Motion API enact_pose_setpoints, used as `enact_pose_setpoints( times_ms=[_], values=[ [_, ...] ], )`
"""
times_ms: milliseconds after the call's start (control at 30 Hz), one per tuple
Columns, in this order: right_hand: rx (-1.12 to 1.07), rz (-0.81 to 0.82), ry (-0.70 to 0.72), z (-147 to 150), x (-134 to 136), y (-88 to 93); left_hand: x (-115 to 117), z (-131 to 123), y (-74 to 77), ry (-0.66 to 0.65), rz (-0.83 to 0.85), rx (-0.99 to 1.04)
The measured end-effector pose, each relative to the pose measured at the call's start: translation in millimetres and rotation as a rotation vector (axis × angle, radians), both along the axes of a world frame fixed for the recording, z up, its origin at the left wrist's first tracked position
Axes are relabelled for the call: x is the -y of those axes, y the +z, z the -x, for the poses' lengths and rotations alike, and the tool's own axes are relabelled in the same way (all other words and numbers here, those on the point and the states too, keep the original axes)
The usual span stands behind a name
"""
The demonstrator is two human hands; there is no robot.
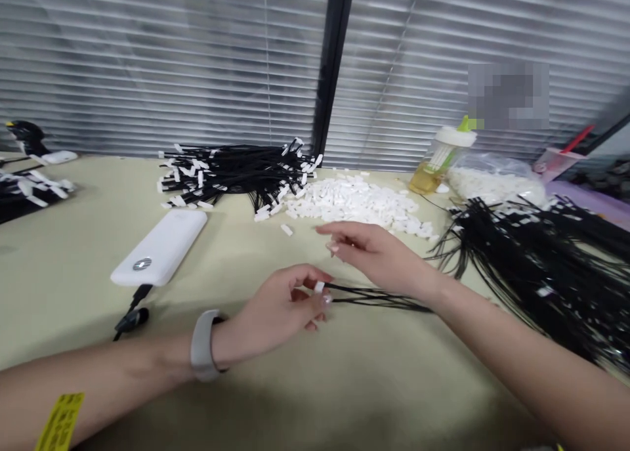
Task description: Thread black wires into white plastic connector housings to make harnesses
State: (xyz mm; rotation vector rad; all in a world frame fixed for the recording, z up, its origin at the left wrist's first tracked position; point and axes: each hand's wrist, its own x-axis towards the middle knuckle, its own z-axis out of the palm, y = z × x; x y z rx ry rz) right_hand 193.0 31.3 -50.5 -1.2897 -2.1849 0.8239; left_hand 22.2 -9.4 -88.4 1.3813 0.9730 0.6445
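My left hand [290,303], with a grey band on its wrist, pinches several thin black wires [378,299] near one end. A small white connector [319,286] shows between its thumb and fingers. From there the wires run to the right and pass beneath my right forearm. My right hand [367,251] hovers over the wires, thumb and index finger apart, with nothing visible between them. Beyond it lies a heap of white connector housings [352,201], and one loose housing [287,230] sits apart from the heap.
A bundle of black wires with white ends [231,169] lies at the back. A white power bank [162,247] with a plugged-in cable is at left. At right are loose black wires [536,267], a bottle of yellow liquid [440,159] and a clear bag [497,178].
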Motion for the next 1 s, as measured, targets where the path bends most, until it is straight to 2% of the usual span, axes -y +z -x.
enact_pose_setpoints(
  times_ms=[133, 200, 300, 367, 467, 600, 700, 833, 1000],
  values=[
    [-0.290, 0.104, -0.085, 0.4, 29.6, -4.6, 3.3, -2.4, -4.8, 0.014, -0.025, 0.002],
    [-0.362, 0.114, -0.153, 1.4, 33.0, -13.5, 4.4, -4.1, -6.1, 0.013, -0.016, -0.017],
    [-0.452, 0.209, -0.176, 0.9, 31.2, -27.6, 5.1, -6.7, -5.3, 0.000, -0.008, -0.049],
    [-0.453, 0.241, -0.152, -1.5, 30.1, -34.0, 5.1, -7.9, -4.0, 0.007, -0.009, -0.065],
    [-0.400, 0.182, -0.101, -7.0, 30.4, -37.0, 5.1, -8.2, -3.4, 0.019, -0.014, -0.078],
    [-0.361, 0.097, -0.058, -12.3, 31.9, -33.0, 6.0, -6.8, -5.4, 0.001, -0.026, -0.076],
    [-0.351, 0.106, 0.014, -13.3, 34.2, -28.3, 7.2, -6.3, -6.3, 0.019, -0.034, -0.091],
    [-0.413, 0.146, 0.044, -14.2, 37.4, -26.1, 7.9, -6.9, -5.7, 0.032, -0.045, -0.105],
    [-0.447, 0.085, 0.144, -17.8, 36.0, -28.3, 7.4, -7.8, -6.6, 0.020, -0.045, -0.077]
  ],
)
